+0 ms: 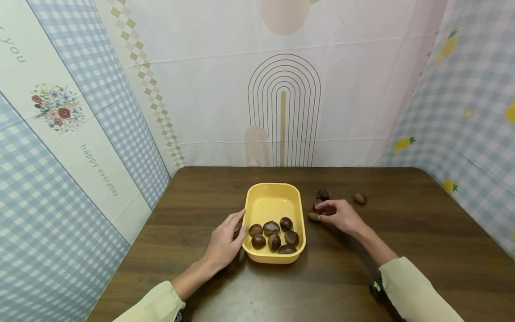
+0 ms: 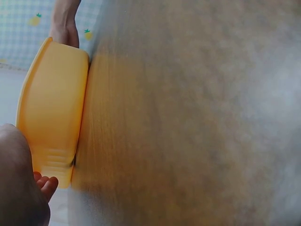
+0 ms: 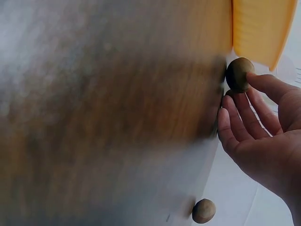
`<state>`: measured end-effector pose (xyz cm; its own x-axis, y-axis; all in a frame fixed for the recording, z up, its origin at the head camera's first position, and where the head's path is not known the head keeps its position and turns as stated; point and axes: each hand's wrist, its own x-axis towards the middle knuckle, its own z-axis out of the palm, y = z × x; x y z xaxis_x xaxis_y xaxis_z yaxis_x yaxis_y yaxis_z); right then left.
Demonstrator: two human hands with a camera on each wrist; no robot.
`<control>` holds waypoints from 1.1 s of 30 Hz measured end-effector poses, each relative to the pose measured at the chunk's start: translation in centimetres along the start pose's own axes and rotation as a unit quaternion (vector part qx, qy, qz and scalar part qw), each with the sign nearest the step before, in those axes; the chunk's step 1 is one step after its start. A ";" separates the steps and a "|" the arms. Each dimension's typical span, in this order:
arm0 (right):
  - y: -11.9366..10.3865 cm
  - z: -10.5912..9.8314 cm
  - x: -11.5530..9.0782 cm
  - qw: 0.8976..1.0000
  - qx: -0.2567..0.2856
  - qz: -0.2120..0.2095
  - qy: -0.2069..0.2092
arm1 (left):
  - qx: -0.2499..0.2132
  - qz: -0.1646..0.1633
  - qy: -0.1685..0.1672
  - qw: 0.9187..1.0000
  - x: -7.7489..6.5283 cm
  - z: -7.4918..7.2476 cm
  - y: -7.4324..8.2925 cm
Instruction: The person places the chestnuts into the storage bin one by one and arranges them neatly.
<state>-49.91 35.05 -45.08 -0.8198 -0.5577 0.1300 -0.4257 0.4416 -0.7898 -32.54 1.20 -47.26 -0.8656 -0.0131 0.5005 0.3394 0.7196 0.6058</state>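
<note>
A yellow rectangular container (image 1: 273,203) sits on the table with several brown chestnuts (image 1: 271,228) gathered in its near half. My left hand (image 1: 224,241) rests against the container's left side, thumb and fingers spread along the rim and outer wall. In the left wrist view, fingertips (image 2: 49,186) touch the end of the wall. Right of the container, my right hand (image 1: 339,218) reaches over a small group of chestnuts. Its thumb touches the nearest chestnut (image 3: 240,75), while the other fingers extend loosely beside it. Another chestnut (image 1: 323,194) lies just beyond the fingers.
A lone chestnut (image 1: 360,198) lies on the dark wooden table (image 1: 209,188), right of the group. Behind the table hangs a pale patterned cloth (image 1: 209,103). Checked cloths hang at the left and right sides.
</note>
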 end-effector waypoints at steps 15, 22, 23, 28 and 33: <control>-0.4 1.0 0.4 0.998 -0.051 -0.006 -0.018 | -0.003 -0.005 -0.003 1.000 -0.1 0.0 0.0; -0.8 1.4 0.5 0.998 -0.046 -0.021 -0.021 | -0.006 -0.010 -0.004 1.000 -0.1 0.0 0.0; -0.8 1.4 0.5 0.999 -0.046 -0.022 -0.021 | -0.007 -0.010 -0.004 1.000 -0.1 0.0 0.0; -1.0 1.1 0.5 0.999 -0.042 -0.017 -0.016 | -0.012 -0.010 -0.005 1.000 -0.1 0.0 0.1; -1.7 0.3 0.9 0.999 -0.041 -0.024 -0.008 | -0.011 -0.009 -0.005 1.000 0.0 0.0 0.0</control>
<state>-49.80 33.63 -43.77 -0.7919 -0.5901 0.1573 -0.4954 0.4701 -0.7304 -32.55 1.25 -47.26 -0.8756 -0.0185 0.4827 0.3312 0.7044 0.6278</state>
